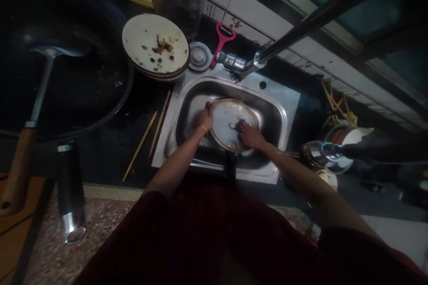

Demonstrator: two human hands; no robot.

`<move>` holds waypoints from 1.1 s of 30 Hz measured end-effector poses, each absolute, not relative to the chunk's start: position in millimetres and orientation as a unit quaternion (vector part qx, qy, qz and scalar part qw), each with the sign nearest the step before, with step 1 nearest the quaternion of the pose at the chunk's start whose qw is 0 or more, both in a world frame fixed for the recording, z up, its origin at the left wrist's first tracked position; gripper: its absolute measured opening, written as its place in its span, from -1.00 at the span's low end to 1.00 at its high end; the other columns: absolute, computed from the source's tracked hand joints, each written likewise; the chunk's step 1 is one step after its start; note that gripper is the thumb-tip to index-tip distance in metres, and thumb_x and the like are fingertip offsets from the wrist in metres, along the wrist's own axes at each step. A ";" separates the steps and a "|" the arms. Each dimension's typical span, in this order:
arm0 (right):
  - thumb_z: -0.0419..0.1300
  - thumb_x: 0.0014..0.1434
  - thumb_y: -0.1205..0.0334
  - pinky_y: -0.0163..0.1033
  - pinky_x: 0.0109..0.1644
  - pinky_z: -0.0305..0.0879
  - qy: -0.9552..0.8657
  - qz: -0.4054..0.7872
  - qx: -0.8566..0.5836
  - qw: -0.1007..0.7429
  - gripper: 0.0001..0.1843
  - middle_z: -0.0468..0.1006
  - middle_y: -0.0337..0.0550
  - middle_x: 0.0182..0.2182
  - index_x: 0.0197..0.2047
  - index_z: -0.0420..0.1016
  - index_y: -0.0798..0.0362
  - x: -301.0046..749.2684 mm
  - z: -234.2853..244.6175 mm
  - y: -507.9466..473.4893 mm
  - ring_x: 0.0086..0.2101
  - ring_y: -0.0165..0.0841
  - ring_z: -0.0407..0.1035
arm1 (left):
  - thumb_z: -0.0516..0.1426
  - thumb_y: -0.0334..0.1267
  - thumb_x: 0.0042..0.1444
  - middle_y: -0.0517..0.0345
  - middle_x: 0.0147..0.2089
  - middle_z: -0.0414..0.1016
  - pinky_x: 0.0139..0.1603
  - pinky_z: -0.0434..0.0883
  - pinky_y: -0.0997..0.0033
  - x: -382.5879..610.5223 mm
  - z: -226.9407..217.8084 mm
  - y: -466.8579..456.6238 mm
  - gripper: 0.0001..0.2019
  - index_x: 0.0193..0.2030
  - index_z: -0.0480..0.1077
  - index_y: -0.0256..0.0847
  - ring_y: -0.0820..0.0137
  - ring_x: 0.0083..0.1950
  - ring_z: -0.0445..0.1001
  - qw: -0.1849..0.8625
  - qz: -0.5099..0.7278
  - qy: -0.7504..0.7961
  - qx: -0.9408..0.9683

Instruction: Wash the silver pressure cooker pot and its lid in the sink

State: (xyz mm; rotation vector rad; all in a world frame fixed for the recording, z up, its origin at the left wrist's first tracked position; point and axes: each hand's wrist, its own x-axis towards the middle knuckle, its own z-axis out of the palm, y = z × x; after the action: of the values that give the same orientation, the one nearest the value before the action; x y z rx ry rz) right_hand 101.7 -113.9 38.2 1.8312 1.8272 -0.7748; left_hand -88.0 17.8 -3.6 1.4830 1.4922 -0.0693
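In the steel sink (284, 131), a round, whitish, see-through pot lid (224, 120) has a brownish rim and a small fitting at its centre. My left hand (204, 119) is closed around the lid's left edge; a small dark bit shows at its fingertips. On the lid's right part, my right hand (250, 136) presses a dark scrubbing pad (240, 124), its details too blurred to make out. A black handle (230, 167) sticks out below the lid toward my body; I cannot tell what it belongs to.
Left of the sink lie two chopsticks (140, 146) and stacked plates (133, 38) with food scraps. A large wok (83, 111) holds a spatula (42, 93). A pink peeler (220, 44) rests behind the sink, near the faucet pipe (284, 38). Bowls (351, 137) stand at right.
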 end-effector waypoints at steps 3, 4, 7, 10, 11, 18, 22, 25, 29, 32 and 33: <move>-0.12 0.22 0.36 0.07 0.35 -0.06 0.654 -0.278 0.684 0.162 -0.44 0.24 0.18 0.26 0.25 0.26 0.36 101.9 20.5 -110.6 0.31 -0.11 -0.01 | -0.14 -0.18 0.34 -0.10 0.07 0.51 0.04 0.32 0.42 -87.2 -2.5 17.5 -0.61 0.08 0.39 -0.27 0.25 0.10 0.45 0.494 -0.021 0.615 0.614; -0.13 0.21 0.35 0.08 0.35 -0.05 0.644 -0.282 0.696 0.144 -0.44 0.25 0.13 0.26 0.24 0.27 0.32 100.1 17.3 -111.5 0.30 -0.12 0.01 | -0.14 -0.20 0.34 -0.11 0.07 0.50 0.05 0.32 0.42 -87.2 -2.5 17.3 -0.61 0.08 0.39 -0.28 0.25 0.11 0.45 0.493 -0.021 0.617 0.614; -0.19 0.25 0.29 -0.01 0.31 0.07 0.597 -0.313 0.730 0.111 -0.43 0.28 0.01 0.26 0.27 0.26 0.20 92.4 14.1 -115.0 0.25 -0.22 0.13 | -0.16 -0.22 0.34 -0.10 0.07 0.51 0.05 0.32 0.43 -87.6 -3.1 16.9 -0.60 0.09 0.40 -0.29 0.26 0.11 0.45 0.494 -0.017 0.620 0.610; -0.23 0.32 0.15 -0.03 0.29 0.10 0.587 -0.314 0.738 0.109 -0.42 0.25 -0.02 0.28 0.29 0.24 0.16 85.7 13.9 -103.6 0.24 -0.22 0.13 | -0.16 -0.21 0.34 -0.07 0.08 0.50 0.05 0.32 0.43 -88.0 -3.5 16.9 -0.59 0.12 0.38 -0.27 0.27 0.12 0.45 0.491 -0.004 0.618 0.614; -0.22 0.33 0.11 0.01 0.30 0.07 0.599 -0.300 0.734 0.113 -0.42 0.22 -0.01 0.29 0.29 0.24 0.16 84.2 13.5 -94.9 0.26 -0.18 0.10 | -0.16 -0.20 0.34 -0.07 0.08 0.50 0.06 0.32 0.43 -88.0 -3.2 17.0 -0.59 0.13 0.37 -0.27 0.27 0.12 0.45 0.489 -0.003 0.618 0.616; -0.24 0.36 0.11 0.33 0.32 -0.36 0.629 -0.250 0.719 0.157 -0.46 0.23 0.03 0.28 0.24 0.29 0.13 70.2 18.9 -54.9 0.32 -0.09 -0.09 | -0.17 -0.20 0.35 -0.07 0.06 0.51 0.05 0.32 0.45 -88.9 2.2 19.3 -0.60 0.13 0.37 -0.25 0.29 0.11 0.46 0.487 -0.019 0.616 0.618; -0.30 0.38 0.07 0.36 0.31 -0.34 0.644 -0.289 0.685 0.180 -0.45 0.19 -0.02 0.30 0.24 0.28 0.04 67.4 24.7 -68.9 0.32 -0.13 -0.07 | -0.15 -0.22 0.34 -0.10 0.06 0.51 0.06 0.30 0.44 -87.0 0.4 19.6 -0.62 0.04 0.42 -0.27 0.27 0.12 0.44 0.490 -0.028 0.617 0.615; -0.25 0.37 0.08 0.35 0.31 -0.34 0.621 -0.243 0.722 0.182 -0.44 0.15 0.11 0.31 0.26 0.25 0.17 69.0 20.8 -65.2 0.34 -0.07 -0.13 | -0.14 -0.20 0.34 -0.14 0.04 0.51 0.04 0.31 0.41 -86.8 -1.2 19.5 -0.62 0.00 0.43 -0.29 0.24 0.10 0.46 0.495 -0.029 0.617 0.611; -0.28 0.37 0.10 0.36 0.30 -0.30 0.621 -0.277 0.717 0.152 -0.43 0.15 0.13 0.31 0.25 0.25 0.19 62.1 16.5 -71.3 0.32 -0.10 -0.06 | -0.14 -0.22 0.33 -0.14 0.04 0.51 0.03 0.31 0.40 -90.3 -5.2 16.1 -0.64 0.01 0.42 -0.27 0.24 0.09 0.47 0.496 -0.028 0.613 0.615; -0.31 0.38 0.07 0.38 0.30 -0.32 0.631 -0.304 0.699 0.145 -0.43 0.19 0.02 0.30 0.23 0.30 0.09 61.8 17.4 -85.5 0.31 -0.11 -0.04 | -0.16 -0.23 0.32 -0.16 0.03 0.51 0.02 0.32 0.39 -91.3 -12.9 10.4 -0.62 -0.01 0.43 -0.30 0.24 0.08 0.47 0.496 -0.050 0.605 0.621; -0.31 0.38 0.08 0.37 0.30 -0.34 0.626 -0.298 0.705 0.149 -0.43 0.22 0.00 0.29 0.23 0.31 0.08 64.8 17.5 -87.4 0.32 -0.12 -0.05 | -0.15 -0.23 0.32 -0.17 0.03 0.51 0.01 0.33 0.39 -91.0 -15.9 8.6 -0.62 -0.02 0.43 -0.31 0.23 0.07 0.48 0.495 -0.058 0.604 0.623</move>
State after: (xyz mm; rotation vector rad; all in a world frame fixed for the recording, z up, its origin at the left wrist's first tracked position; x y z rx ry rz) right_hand 64.8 -87.4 17.5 2.0275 1.8001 -0.8564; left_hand -91.0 8.6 -15.9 1.5090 1.4633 -0.1395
